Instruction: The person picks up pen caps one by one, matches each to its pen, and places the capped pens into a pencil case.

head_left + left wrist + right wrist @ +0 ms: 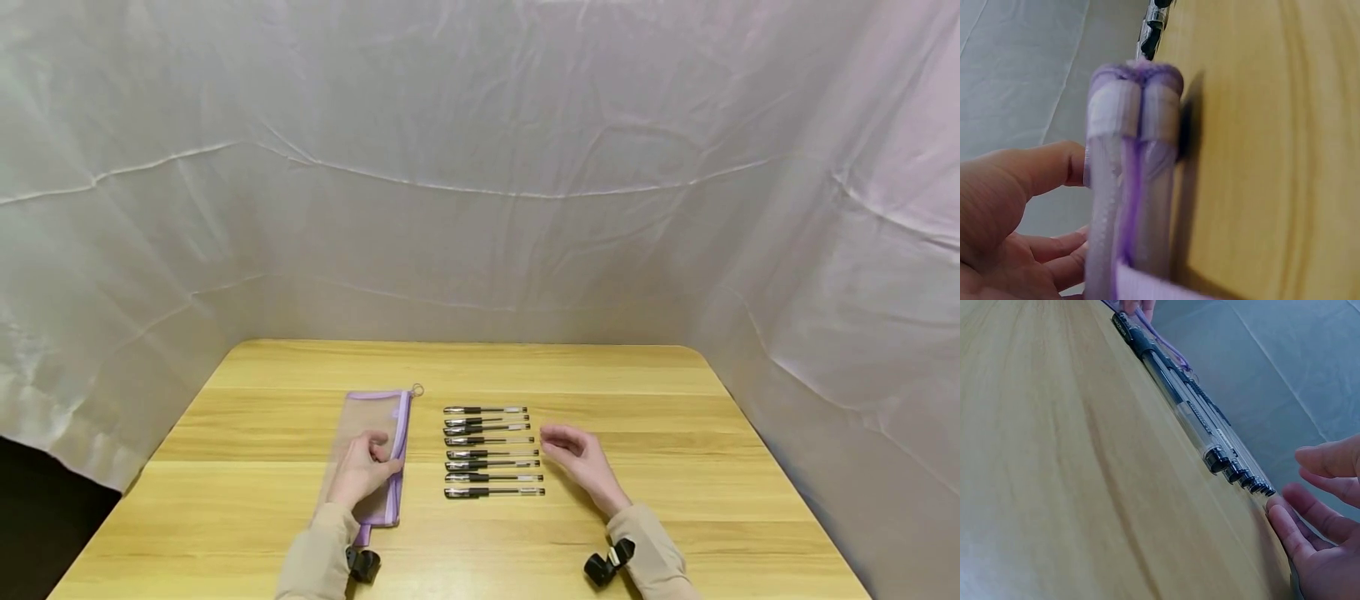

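A translucent pencil pouch point(375, 408) with purple zipper trim lies flat on the left, a ring at its far corner. My left hand point(362, 477) rests over it, thumb at the zipper edge and fingers loosely bent. Up close in the left wrist view, the thumb touches the side of the pouch point(1113, 119). Several black gel pens point(491, 465) lie side by side in a column to the right of the pouch, grips pointing left. Just beyond their right ends is my right hand point(581, 458), fingers loosely bent and holding nothing. The right wrist view shows its fingertips near the far pen ends point(1215, 459).
Everything lies on a wooden table point(637, 392) with rounded far corners. A pale cloth curtain point(480, 250) hangs around its back and sides. Small black wrist cameras point(600, 571) sit on both sleeves.
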### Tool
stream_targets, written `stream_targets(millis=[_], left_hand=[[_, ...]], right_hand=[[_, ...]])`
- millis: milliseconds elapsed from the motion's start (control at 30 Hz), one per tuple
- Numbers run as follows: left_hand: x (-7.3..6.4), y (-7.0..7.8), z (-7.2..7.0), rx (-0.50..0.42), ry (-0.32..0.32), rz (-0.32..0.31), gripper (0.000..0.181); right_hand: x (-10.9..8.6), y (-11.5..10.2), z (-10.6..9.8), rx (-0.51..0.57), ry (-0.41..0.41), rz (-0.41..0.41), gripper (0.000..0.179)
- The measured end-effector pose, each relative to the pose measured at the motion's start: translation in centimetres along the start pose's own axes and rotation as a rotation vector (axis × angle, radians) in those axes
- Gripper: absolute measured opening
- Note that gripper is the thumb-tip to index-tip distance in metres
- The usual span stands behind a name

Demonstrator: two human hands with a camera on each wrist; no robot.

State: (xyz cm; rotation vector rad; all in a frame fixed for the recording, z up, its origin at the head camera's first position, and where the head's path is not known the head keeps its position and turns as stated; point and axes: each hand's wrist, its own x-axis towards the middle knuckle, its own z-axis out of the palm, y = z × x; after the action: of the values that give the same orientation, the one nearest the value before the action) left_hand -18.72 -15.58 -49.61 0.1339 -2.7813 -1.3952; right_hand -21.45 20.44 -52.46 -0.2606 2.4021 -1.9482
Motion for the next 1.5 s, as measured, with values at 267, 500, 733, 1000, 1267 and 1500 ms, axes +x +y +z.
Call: stream_targets(millis=[267,500,733,1000,1267,1500], left_hand=[[-0.2,-0.1,0.1,-0.026,0.0,0.013,0.045],[-0.2,-0.4,0.0,0.002,0.026,0.047,0.038],[-0.2,-0.8,0.1,-0.063,0.04,0.081,0.03],[-0.5,-0.7,0.0,-0.044,0.086,0.098,0.026],[-0.6,-0.4,0.1,-0.045,0.105,0.107,0.021],[-0.7,-0.3,0.2,-0.063,0.101,0.098,0.02]], right_hand=[[-0.3,0.1,-0.2,-0.058,-0.019,-0.025,0.031],[-0.7,-0.3,-0.4,-0.075,-0.107,-0.048,0.028],[-1.0,-0.2,-0.5,-0.131,-0.2,-0.072,0.026],[-1.4,-0.5,-0.3,-0.276,-0.308,-0.182,0.017],[-1.6,-1.0,0.1,-0.354,-0.347,-0.162,0.015],[-1.6,-1.1,0.4,-0.385,-0.352,-0.212,0.015]])
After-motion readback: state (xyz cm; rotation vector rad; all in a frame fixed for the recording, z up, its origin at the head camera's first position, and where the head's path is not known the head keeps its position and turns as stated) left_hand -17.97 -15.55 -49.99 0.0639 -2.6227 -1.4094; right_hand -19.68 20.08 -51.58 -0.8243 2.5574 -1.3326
